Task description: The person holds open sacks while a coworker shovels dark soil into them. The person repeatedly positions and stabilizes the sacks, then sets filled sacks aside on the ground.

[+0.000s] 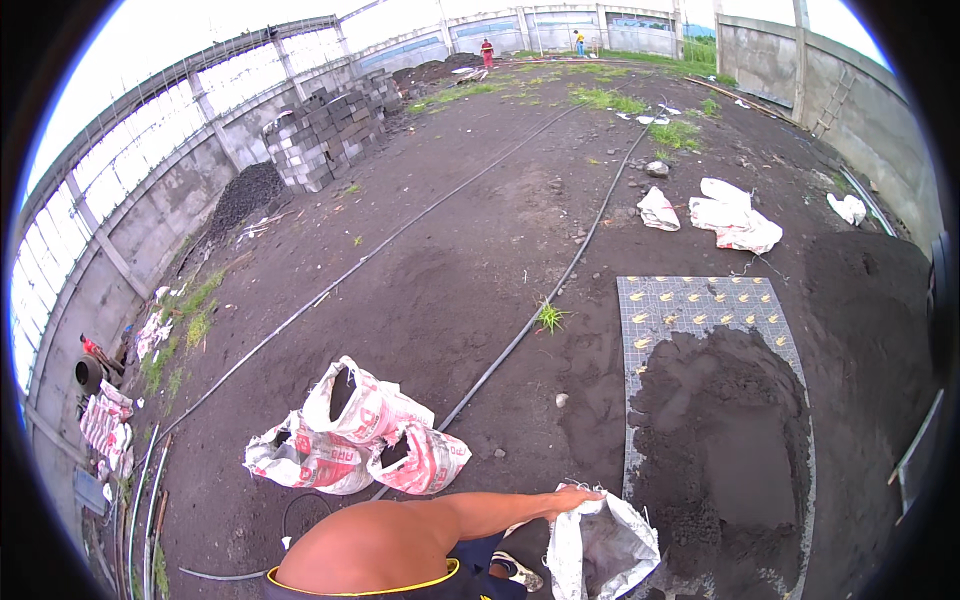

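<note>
The person's left hand [578, 497] is gripping the rim of a white sack [568, 555], its fingers closing over the edge. The sack is standing open-mouthed on the ground [480, 260], just left of a board [670, 300] at the lower right. The right hand is lying outside the view, so how its fingers are set cannot be told.

The board is showing a grey, gridded face with yellow marks at its far end, while a dark mix [680, 400] is covering most of the rest (a smoother, greyer patch is showing near the middle). The ground is looking dark and sandy. Beyond the arm, three bags [400, 415] in red and white are sitting together. Two hoses [590, 235] are running across the yard, a grass tuft [550, 317] growing beside one. Farther off, a block stack [330, 130] is rising beside a gravel heap [250, 195]. Walls [870, 130] are enclosing the yard under a bright sky, a ladder [835, 105] leaning on the right side. Two people [487, 53] are standing near the far end.
</note>
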Available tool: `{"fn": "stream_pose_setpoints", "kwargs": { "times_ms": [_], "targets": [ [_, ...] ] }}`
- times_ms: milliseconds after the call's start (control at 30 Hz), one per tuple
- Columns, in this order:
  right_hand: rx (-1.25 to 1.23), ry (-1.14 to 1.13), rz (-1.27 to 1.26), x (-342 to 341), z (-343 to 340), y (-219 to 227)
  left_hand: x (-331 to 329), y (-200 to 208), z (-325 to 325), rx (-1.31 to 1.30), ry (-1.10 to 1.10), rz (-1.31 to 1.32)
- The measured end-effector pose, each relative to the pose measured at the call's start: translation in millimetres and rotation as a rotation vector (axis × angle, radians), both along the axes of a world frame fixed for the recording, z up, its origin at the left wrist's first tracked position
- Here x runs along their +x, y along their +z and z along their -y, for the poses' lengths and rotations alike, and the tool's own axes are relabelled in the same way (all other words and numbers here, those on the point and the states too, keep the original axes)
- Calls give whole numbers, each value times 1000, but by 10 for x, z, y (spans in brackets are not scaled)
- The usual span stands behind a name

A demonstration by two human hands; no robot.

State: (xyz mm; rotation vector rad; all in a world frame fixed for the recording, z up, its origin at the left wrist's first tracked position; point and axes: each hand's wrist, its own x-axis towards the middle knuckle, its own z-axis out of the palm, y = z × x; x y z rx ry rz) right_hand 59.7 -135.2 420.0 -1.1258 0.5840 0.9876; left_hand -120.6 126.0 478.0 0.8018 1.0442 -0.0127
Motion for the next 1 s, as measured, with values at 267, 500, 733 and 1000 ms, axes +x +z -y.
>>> {"fn": "stream_pose_setpoints", "kwargs": {
  "times_ms": [267, 500, 733, 1000],
  "targets": [
    [-63, 14, -50, -209, 238, -1235, 457, -1127, -23, 173, -71, -216],
    [-1, -185, -47, -445, 1061, -2932, 1130, -3133, -67, -117, -49, -45],
    [260, -596, -157, 416, 1156, -3973, 2472, -4325, -81, -325, -35, 178],
    [181, -610, 9, 625, 1309, -4227, 3042, -4475, 168, -311, -160, 288]
  ]
}}
